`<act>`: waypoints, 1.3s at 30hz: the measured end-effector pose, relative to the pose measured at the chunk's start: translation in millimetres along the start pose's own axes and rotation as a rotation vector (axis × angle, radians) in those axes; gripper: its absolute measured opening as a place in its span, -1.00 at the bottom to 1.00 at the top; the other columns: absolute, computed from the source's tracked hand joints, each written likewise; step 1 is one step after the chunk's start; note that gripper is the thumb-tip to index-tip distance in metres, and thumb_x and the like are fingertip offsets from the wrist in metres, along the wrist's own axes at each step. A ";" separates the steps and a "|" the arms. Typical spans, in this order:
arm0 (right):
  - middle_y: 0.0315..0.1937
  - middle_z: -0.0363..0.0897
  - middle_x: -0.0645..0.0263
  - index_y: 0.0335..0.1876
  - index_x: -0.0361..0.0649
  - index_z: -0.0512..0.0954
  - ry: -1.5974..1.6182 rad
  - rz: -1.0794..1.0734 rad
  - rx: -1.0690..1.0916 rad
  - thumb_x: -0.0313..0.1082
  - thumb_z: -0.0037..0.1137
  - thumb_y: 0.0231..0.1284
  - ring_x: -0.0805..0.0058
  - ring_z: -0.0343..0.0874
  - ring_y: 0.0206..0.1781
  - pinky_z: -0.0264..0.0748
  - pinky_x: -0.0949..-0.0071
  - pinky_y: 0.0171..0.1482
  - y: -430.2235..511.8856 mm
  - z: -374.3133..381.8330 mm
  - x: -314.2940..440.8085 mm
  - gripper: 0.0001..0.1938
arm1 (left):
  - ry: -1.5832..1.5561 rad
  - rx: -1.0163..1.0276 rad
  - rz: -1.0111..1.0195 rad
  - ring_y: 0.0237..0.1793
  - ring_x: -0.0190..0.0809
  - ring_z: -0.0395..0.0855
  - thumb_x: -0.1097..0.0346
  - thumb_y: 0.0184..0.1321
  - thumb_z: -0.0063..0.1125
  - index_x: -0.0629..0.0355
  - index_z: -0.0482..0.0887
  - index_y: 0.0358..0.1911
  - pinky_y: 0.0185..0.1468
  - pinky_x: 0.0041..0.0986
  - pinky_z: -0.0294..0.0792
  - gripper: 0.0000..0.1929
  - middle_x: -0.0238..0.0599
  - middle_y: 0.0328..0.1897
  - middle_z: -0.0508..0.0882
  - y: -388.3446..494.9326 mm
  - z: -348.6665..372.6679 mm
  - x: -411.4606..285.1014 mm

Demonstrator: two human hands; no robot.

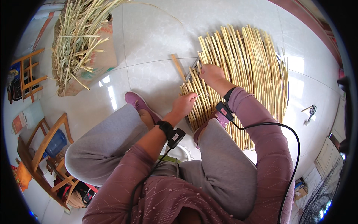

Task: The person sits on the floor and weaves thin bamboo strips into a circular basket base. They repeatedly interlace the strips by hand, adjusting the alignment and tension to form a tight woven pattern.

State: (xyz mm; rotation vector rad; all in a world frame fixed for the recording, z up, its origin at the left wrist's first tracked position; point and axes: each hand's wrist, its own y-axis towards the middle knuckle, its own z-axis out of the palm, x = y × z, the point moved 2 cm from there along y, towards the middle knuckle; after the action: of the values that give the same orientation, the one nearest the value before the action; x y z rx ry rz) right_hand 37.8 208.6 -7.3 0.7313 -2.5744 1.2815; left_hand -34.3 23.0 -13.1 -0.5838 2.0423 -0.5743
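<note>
A round mat of straight yellow plant stalks (249,70), laid side by side, lies on the floor before me. Dark curved edging shows beneath its rim. My left hand (182,105) is above the mat's left side, with thumb and forefinger pinched on a thin white cord (203,98) that loops over the stalks. Farther up the same side, my right hand (213,75) has its fingers closed around the end of a short stalk (198,66). My right shoe (221,119) rests on the mat's near edge.
One loose flat stalk piece (178,67) touches the mat's left edge. Scissors (312,112) lie on the tiles at right. A printed brown container (103,61) heaped with stalks (75,42) stands at upper left. Wooden chairs (51,140) and a blue water jug (56,142) are at left.
</note>
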 end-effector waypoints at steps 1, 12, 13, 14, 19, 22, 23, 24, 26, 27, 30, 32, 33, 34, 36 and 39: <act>-0.20 0.64 0.14 -0.19 -0.13 0.62 -0.006 -0.018 -0.013 -0.13 0.15 0.12 0.16 0.63 -0.10 0.56 0.23 -0.11 -0.8 -0.8 -0.3 -0.74 | -0.003 -0.010 0.016 -0.27 0.00 0.64 0.24 0.23 -0.06 0.01 0.61 -0.15 -0.21 -0.26 0.44 -0.80 -0.17 -0.33 0.67 -0.2 -0.1 -0.8; -0.24 0.65 0.15 -0.20 -0.09 0.62 0.013 0.017 0.017 -0.10 0.18 0.10 0.16 0.64 -0.13 0.56 0.23 -0.12 1.5 -1.3 -0.4 -0.73 | -0.005 -0.054 0.038 -0.30 0.02 0.64 0.23 0.24 -0.08 -0.02 0.59 -0.18 -0.28 -0.20 0.42 -0.82 -0.18 -0.36 0.67 0.7 1.1 -1.2; -0.27 0.64 0.17 -0.25 -0.09 0.62 0.020 0.035 0.005 -0.11 0.19 0.06 0.19 0.63 -0.15 0.53 0.25 -0.13 1.5 -1.3 -0.7 -0.75 | -0.010 -0.058 0.046 -0.30 0.03 0.64 0.23 0.24 -0.09 -0.04 0.59 -0.20 -0.28 -0.18 0.42 -0.83 -0.19 -0.36 0.67 0.9 1.1 -1.4; -0.31 0.63 0.19 -0.29 -0.08 0.61 0.032 0.049 -0.012 -0.11 0.20 0.02 0.21 0.62 -0.18 0.51 0.27 -0.14 1.6 -0.7 -0.8 -0.76 | 0.005 -0.059 0.048 -0.31 0.02 0.64 0.24 0.24 -0.09 -0.03 0.59 -0.20 -0.29 -0.18 0.42 -0.83 -0.19 -0.37 0.67 0.3 1.2 -1.1; -0.34 0.63 0.20 -0.33 -0.08 0.60 0.021 0.070 -0.027 -0.12 0.21 0.00 0.22 0.61 -0.20 0.48 0.28 -0.14 4.5 4.8 -0.8 -0.77 | 0.013 -0.096 0.078 -0.34 0.02 0.64 0.24 0.23 -0.07 -0.02 0.59 -0.23 -0.31 -0.18 0.42 -0.84 -0.21 -0.40 0.67 -0.4 1.9 0.0; -0.33 0.63 0.20 -0.33 -0.08 0.60 -0.022 0.097 -0.033 -0.12 0.20 0.02 0.22 0.62 -0.19 0.49 0.28 -0.14 6.2 6.4 0.8 -0.78 | 0.015 -0.103 0.090 -0.33 0.01 0.64 0.25 0.23 -0.07 -0.02 0.59 -0.24 -0.31 -0.18 0.42 -0.85 -0.21 -0.40 0.67 0.1 2.6 0.1; -0.33 0.63 0.20 -0.32 -0.08 0.60 -0.033 0.092 -0.035 -0.12 0.20 0.02 0.21 0.62 -0.19 0.49 0.27 -0.13 6.4 6.1 1.8 -0.78 | 0.020 -0.097 0.075 -0.34 0.01 0.64 0.25 0.23 -0.07 -0.02 0.59 -0.24 -0.31 -0.18 0.42 -0.85 -0.21 -0.40 0.67 0.1 3.0 0.3; -0.33 0.64 0.20 -0.32 -0.08 0.60 -0.039 0.096 -0.026 -0.12 0.20 0.03 0.21 0.62 -0.19 0.50 0.27 -0.13 6.7 5.6 2.6 -0.78 | 0.016 -0.092 0.066 -0.34 0.01 0.64 0.25 0.23 -0.07 -0.02 0.59 -0.24 -0.31 -0.18 0.42 -0.85 -0.21 -0.40 0.67 0.0 3.2 0.4; -0.28 0.64 0.16 -0.27 -0.11 0.61 -0.053 0.096 0.000 -0.11 0.18 0.08 0.18 0.63 -0.16 0.53 0.26 -0.12 6.3 4.6 4.1 -0.75 | 0.005 -0.092 0.061 -0.33 0.01 0.64 0.25 0.23 -0.07 -0.02 0.59 -0.24 -0.31 -0.18 0.42 -0.85 -0.21 -0.39 0.67 -0.4 3.2 0.1; -0.24 0.65 0.11 -0.22 -0.15 0.62 -0.061 0.091 0.017 -0.11 0.17 0.12 0.14 0.64 -0.13 0.55 0.25 -0.12 6.1 4.0 4.6 -0.72 | -0.003 -0.099 0.064 -0.33 0.01 0.64 0.25 0.23 -0.07 -0.02 0.59 -0.24 -0.31 -0.18 0.42 -0.85 -0.21 -0.39 0.67 -0.7 3.0 0.0; -0.28 0.64 0.14 -0.25 -0.12 0.61 -0.081 0.097 -0.004 -0.10 0.18 0.10 0.17 0.63 -0.16 0.54 0.24 -0.14 5.9 4.0 6.0 -0.74 | -0.012 -0.104 0.071 -0.33 0.01 0.64 0.25 0.23 -0.06 -0.02 0.59 -0.24 -0.30 -0.19 0.42 -0.85 -0.20 -0.39 0.67 -0.3 2.7 -0.2; -0.32 0.64 0.17 -0.28 -0.09 0.60 -0.091 0.103 -0.019 -0.09 0.20 0.07 0.19 0.62 -0.19 0.52 0.23 -0.16 6.7 5.1 6.1 -0.75 | -0.005 -0.096 0.067 -0.32 0.01 0.64 0.24 0.23 -0.06 -0.02 0.59 -0.24 -0.30 -0.19 0.42 -0.85 -0.20 -0.39 0.67 0.6 2.7 0.2; -0.32 0.64 0.17 -0.28 -0.09 0.59 -0.096 0.103 -0.016 -0.09 0.20 0.07 0.18 0.62 -0.19 0.52 0.22 -0.17 7.2 6.0 6.1 -0.75 | 0.002 -0.088 0.064 -0.32 0.01 0.64 0.23 0.23 -0.05 -0.02 0.60 -0.24 -0.30 -0.20 0.42 -0.85 -0.20 -0.39 0.67 1.0 3.0 0.5; -0.32 0.63 0.16 -0.28 -0.10 0.59 -0.098 0.105 -0.016 -0.09 0.20 0.07 0.18 0.62 -0.20 0.52 0.21 -0.17 7.6 6.6 5.9 -0.74 | 0.010 -0.082 0.060 -0.32 0.01 0.64 0.23 0.23 -0.05 -0.02 0.60 -0.23 -0.30 -0.20 0.42 -0.85 -0.20 -0.39 0.67 1.3 3.3 0.7; -0.32 0.63 0.15 -0.28 -0.10 0.58 -0.095 0.089 -0.028 -0.09 0.20 0.08 0.17 0.62 -0.20 0.51 0.21 -0.17 7.7 6.9 6.1 -0.75 | 0.010 -0.088 0.041 -0.31 -0.01 0.64 0.22 0.23 -0.03 -0.01 0.61 -0.22 -0.28 -0.24 0.43 -0.84 -0.21 -0.37 0.67 1.1 4.2 1.4; -0.32 0.62 0.15 -0.29 -0.11 0.57 -0.105 0.073 -0.032 -0.10 0.19 0.09 0.16 0.62 -0.20 0.52 0.21 -0.17 5.9 4.8 7.4 -0.75 | -0.024 -0.134 0.027 -0.31 -0.04 0.65 0.21 0.22 -0.01 -0.01 0.63 -0.24 -0.28 -0.27 0.43 -0.84 -0.22 -0.37 0.68 -0.2 5.7 2.0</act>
State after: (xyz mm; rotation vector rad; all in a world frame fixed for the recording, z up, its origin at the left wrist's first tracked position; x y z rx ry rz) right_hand 28.8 205.3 -11.7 0.7237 -2.7223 1.2512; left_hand -30.4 20.6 -17.0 -0.6377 2.0735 -0.4148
